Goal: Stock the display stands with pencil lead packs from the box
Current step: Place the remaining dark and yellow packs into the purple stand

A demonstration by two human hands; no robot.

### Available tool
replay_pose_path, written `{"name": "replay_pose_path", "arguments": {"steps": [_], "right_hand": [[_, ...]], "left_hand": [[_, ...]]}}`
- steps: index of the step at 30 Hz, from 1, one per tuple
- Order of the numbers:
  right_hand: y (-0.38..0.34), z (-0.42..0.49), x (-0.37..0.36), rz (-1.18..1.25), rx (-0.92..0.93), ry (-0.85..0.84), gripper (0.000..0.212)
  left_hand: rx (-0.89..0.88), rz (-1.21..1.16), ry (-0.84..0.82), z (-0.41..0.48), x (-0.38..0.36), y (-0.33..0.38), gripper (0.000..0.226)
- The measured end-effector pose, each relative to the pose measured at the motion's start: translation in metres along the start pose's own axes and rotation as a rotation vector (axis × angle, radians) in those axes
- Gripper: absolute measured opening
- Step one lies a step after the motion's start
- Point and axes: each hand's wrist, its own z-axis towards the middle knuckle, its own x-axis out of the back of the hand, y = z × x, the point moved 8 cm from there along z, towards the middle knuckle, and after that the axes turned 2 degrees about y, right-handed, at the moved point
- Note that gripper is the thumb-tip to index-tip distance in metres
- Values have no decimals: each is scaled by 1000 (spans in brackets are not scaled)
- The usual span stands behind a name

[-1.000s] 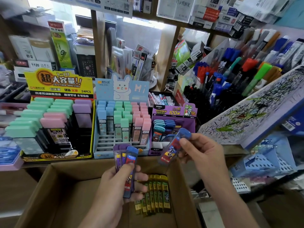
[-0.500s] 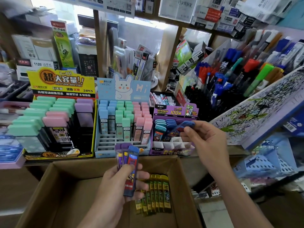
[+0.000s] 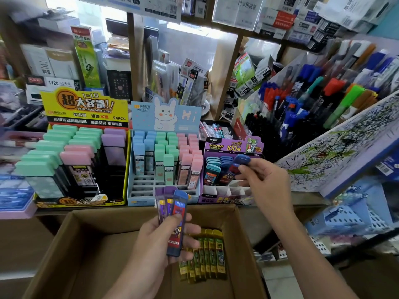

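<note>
The right hand (image 3: pixel 264 182), at about 2 o'clock from the picture's middle, pinches a blue-capped lead pack (image 3: pixel 236 167) between thumb and fingertips and holds it tilted over the purple display stand (image 3: pixel 232 194). The pack's lower end is lost among the blue and teal packs already standing in the back rows, so whether it sits in a slot cannot be told. The stand's front white compartments show bare card.

At 6 o'clock the left hand (image 3: pixel 160 238) is closed around a small fan of packs (image 3: pixel 172 214): a blue one in front under the thumb, two purple ones behind it, their lower parts covered by the fingers. Just below and to the right, a row of yellow lead packs (image 3: pixel 205 254) lies on the floor of the cardboard box (image 3: pixel 92 244); the left fingers overlap their left edge, and the box's near side is cut off by the frame.

At 11 o'clock stands the yellow display stand (image 3: pixel 84 111) with green, pink and lilac packs, and at 12 o'clock the rabbit display stand (image 3: pixel 164 117) with pastel packs. At 3 o'clock a scribbled test pad (image 3: pixel 336 145) slopes in front of racks of markers (image 3: pixel 313 93), hiding their lower ends. Shelf goods at the far left are blurred.
</note>
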Motion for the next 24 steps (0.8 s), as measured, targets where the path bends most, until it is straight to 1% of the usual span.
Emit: {"name": "replay_pose_path", "arguments": {"steps": [4, 8, 10, 14, 19, 21, 24], "right_hand": [[4, -2, -8, -78, 11, -38, 23], [13, -6, -18, -181, -7, -52, 16], [17, -7, -20, -215, -28, -37, 8], [11, -6, -19, -326, 10, 0, 10], [7, -9, -17, -330, -3, -6, 10], [4, -10, -14, -322, -5, 19, 7], [-6, -15, -6, -346, 53, 73, 4]], "left_hand": [[-1, 9, -4, 0, -1, 0, 27], [3, 12, -10, 0, -2, -2, 28], [0, 13, -18, 1, -2, -2, 30], [-13, 5, -46, 1, -1, -2, 44], [-12, -5, -79, 0, -3, -4, 45], [-8, -8, -82, 0, -3, -5, 44], [-11, -7, -80, 0, -3, -6, 45]]}}
